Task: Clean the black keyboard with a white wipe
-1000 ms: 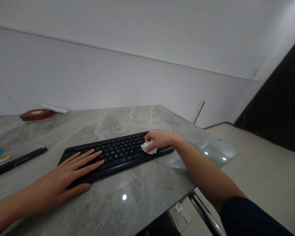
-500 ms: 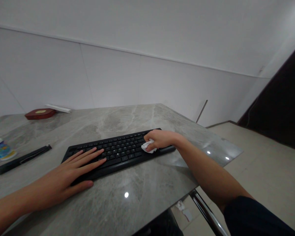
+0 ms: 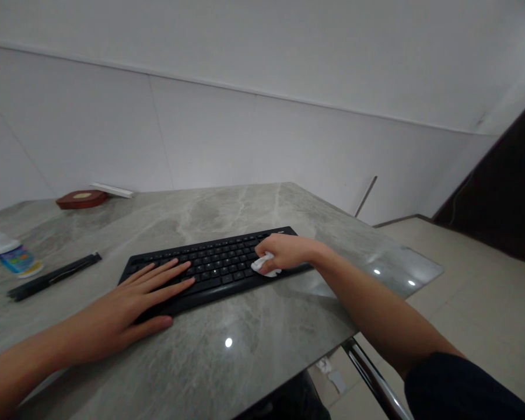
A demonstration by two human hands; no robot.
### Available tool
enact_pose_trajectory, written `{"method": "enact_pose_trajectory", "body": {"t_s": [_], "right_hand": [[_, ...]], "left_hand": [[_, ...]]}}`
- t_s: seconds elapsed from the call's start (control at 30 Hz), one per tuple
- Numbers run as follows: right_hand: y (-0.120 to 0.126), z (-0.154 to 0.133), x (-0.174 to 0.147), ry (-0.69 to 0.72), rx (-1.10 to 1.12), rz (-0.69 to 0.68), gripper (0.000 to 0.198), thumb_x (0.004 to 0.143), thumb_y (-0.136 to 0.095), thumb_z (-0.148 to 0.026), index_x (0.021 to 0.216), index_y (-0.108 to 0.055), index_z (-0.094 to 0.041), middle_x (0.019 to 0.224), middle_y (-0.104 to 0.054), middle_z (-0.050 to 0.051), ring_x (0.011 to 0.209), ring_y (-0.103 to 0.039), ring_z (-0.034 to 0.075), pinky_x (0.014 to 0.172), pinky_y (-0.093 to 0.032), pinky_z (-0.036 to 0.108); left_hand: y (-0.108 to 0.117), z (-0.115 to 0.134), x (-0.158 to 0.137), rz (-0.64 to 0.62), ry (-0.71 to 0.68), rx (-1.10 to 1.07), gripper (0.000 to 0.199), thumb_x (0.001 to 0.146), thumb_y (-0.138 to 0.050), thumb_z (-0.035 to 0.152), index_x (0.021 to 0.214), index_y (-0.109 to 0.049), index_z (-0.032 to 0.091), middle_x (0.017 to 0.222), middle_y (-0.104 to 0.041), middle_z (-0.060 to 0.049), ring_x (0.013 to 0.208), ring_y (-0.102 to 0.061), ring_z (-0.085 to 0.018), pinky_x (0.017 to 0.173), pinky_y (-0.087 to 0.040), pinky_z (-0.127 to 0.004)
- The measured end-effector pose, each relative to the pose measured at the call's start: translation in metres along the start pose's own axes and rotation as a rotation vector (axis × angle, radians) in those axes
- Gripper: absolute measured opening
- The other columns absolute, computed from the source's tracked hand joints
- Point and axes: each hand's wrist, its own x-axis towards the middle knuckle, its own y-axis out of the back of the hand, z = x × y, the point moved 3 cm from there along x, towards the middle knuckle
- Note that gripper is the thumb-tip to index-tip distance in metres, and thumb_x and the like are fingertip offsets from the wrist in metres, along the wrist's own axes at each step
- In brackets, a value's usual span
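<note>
A black keyboard (image 3: 216, 271) lies at a slant on the grey marbled table (image 3: 262, 344). My left hand (image 3: 131, 303) rests flat over its left end, fingers spread on the keys and thumb on the near edge. At the keyboard's right part, my right hand (image 3: 284, 254) is closed around a crumpled white tissue (image 3: 266, 265), which touches the keys. The right hand and forearm hide some keys at that end.
Left of the keyboard are a black brush-like stick (image 3: 56, 276) and a white-capped bottle with a blue label (image 3: 17, 259). A reddish-brown box (image 3: 82, 199) and a white strip (image 3: 112, 189) sit near the wall. A metal chair arm (image 3: 374, 376) is below the table's edge.
The whole view has shifted slightly, so the table items appear farther right. Against the keyboard, the right hand with the tissue has moved slightly left and nearer me. The left hand stays in place.
</note>
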Motion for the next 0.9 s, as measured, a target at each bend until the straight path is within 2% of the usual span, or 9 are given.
{"method": "enact_pose_trajectory", "body": {"t_s": [0.07,0.23,0.33,0.4,0.5,0.6,0.7,0.8,0.9], "right_hand": [[-0.001,0.001,-0.001,0.003,0.045,-0.031,0.021,0.079,-0.070,-0.034,0.074,-0.058,-0.016,0.074,-0.061,-0.001,0.067,-0.054,0.013,0.058,-0.032,0.023],[0.002,0.014,-0.005,-0.171,0.091,-0.056,0.018,0.081,-0.066,-0.034,0.081,-0.061,-0.016,0.079,-0.066,0.002,0.070,-0.060,0.015,0.061,-0.036,0.023],[0.000,0.010,-0.002,-0.066,0.009,-0.036,0.021,0.079,-0.068,-0.036,0.077,-0.060,-0.017,0.077,-0.065,0.001,0.071,-0.058,0.015,0.059,-0.033,0.023],[-0.003,0.009,-0.001,-0.022,0.039,-0.074,0.023,0.077,-0.069,-0.036,0.074,-0.057,-0.017,0.074,-0.062,0.000,0.068,-0.057,0.014,0.057,-0.032,0.023],[-0.004,0.019,-0.005,-0.133,0.131,-0.182,0.022,0.076,-0.068,-0.035,0.075,-0.056,-0.017,0.070,-0.060,-0.002,0.060,-0.058,0.013,0.054,-0.034,0.023],[0.000,0.029,-0.012,-0.272,0.063,-0.216,0.022,0.076,-0.068,-0.037,0.078,-0.058,-0.017,0.065,-0.060,-0.002,0.057,-0.058,0.014,0.054,-0.035,0.024],[0.001,0.023,-0.011,-0.223,0.006,-0.179,0.022,0.076,-0.068,-0.037,0.076,-0.059,-0.017,0.066,-0.063,-0.001,0.060,-0.060,0.015,0.055,-0.036,0.024],[-0.001,0.012,-0.007,-0.134,0.074,-0.158,0.022,0.076,-0.068,-0.036,0.075,-0.058,-0.017,0.070,-0.064,0.000,0.061,-0.060,0.014,0.054,-0.036,0.023],[-0.003,0.016,-0.011,-0.209,0.183,-0.206,0.023,0.077,-0.067,-0.038,0.079,-0.058,-0.017,0.066,-0.062,-0.001,0.054,-0.059,0.013,0.052,-0.038,0.023]], "left_hand": [[-0.001,-0.001,0.000,-0.001,0.004,-0.001,0.062,0.095,-0.054,0.052,0.152,-0.028,0.044,0.161,-0.027,0.002,0.145,-0.032,-0.036,0.115,-0.034,-0.059],[-0.001,-0.002,0.000,0.011,-0.005,-0.005,0.061,0.096,-0.054,0.052,0.151,-0.029,0.044,0.161,-0.027,0.003,0.146,-0.031,-0.035,0.116,-0.032,-0.059],[0.000,0.000,0.000,0.002,-0.008,0.007,0.062,0.096,-0.053,0.052,0.152,-0.028,0.044,0.161,-0.027,0.002,0.145,-0.032,-0.036,0.115,-0.033,-0.060],[0.001,0.002,0.001,-0.007,-0.004,0.013,0.063,0.096,-0.053,0.052,0.152,-0.027,0.044,0.161,-0.026,0.002,0.145,-0.032,-0.036,0.114,-0.034,-0.060],[0.003,0.003,0.001,-0.004,0.002,0.001,0.062,0.096,-0.053,0.052,0.152,-0.028,0.044,0.160,-0.028,0.002,0.145,-0.032,-0.036,0.114,-0.034,-0.060],[0.003,0.002,0.002,0.015,-0.005,-0.030,0.060,0.096,-0.054,0.051,0.151,-0.030,0.045,0.160,-0.029,0.003,0.145,-0.032,-0.035,0.116,-0.032,-0.059],[0.002,0.001,0.001,0.009,-0.003,-0.037,0.061,0.096,-0.054,0.050,0.151,-0.029,0.045,0.161,-0.027,0.003,0.145,-0.031,-0.034,0.117,-0.030,-0.059],[0.000,0.000,0.000,-0.002,0.002,-0.031,0.062,0.096,-0.054,0.051,0.151,-0.028,0.045,0.161,-0.026,0.003,0.146,-0.030,-0.035,0.117,-0.030,-0.059],[0.000,0.000,0.000,-0.001,0.011,-0.031,0.062,0.096,-0.054,0.051,0.151,-0.028,0.045,0.161,-0.026,0.003,0.146,-0.030,-0.035,0.116,-0.031,-0.059]]}}
